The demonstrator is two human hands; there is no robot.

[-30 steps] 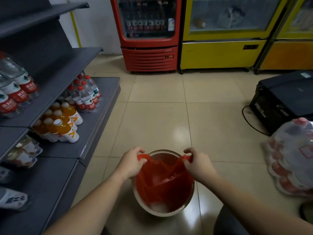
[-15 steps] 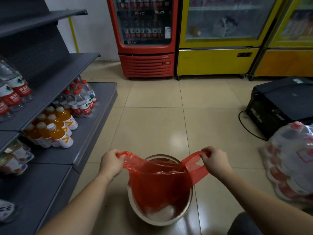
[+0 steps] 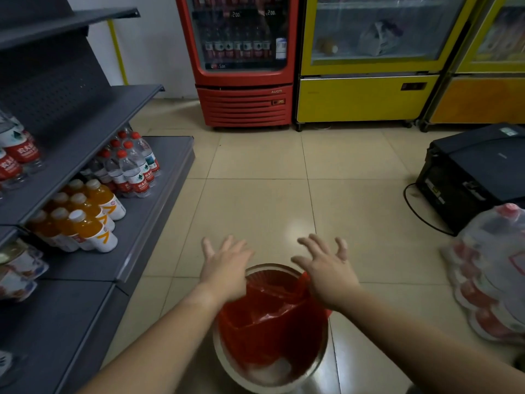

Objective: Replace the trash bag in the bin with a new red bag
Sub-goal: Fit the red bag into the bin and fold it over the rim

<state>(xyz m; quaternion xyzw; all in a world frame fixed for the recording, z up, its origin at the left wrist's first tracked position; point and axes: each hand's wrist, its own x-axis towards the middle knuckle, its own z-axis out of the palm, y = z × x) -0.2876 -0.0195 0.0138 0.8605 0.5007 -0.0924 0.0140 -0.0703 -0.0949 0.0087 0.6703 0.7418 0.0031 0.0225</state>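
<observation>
A round, see-through bin (image 3: 318, 362) stands on the tiled floor right below me. A red bag (image 3: 270, 322) lines its inside, with its mouth hanging loosely over the rim on the near and right sides. My left hand (image 3: 224, 265) hovers over the bin's far left edge with fingers spread and nothing in it. My right hand (image 3: 326, 265) is held over the far right edge, also spread and empty. Neither hand grips the bag.
Grey shelving (image 3: 159, 206) with water bottles (image 3: 133, 166) and orange drink bottles (image 3: 85, 220) runs along the left. A red cooler (image 3: 244, 106) and yellow coolers (image 3: 355, 98) stand ahead. A black box (image 3: 477, 174) with a cable and a wrapped bottle pack (image 3: 494, 274) lie at the right.
Both hands held the bag's edges, pulled them out wide over the rim, then let go. They now hover open above the bin.
</observation>
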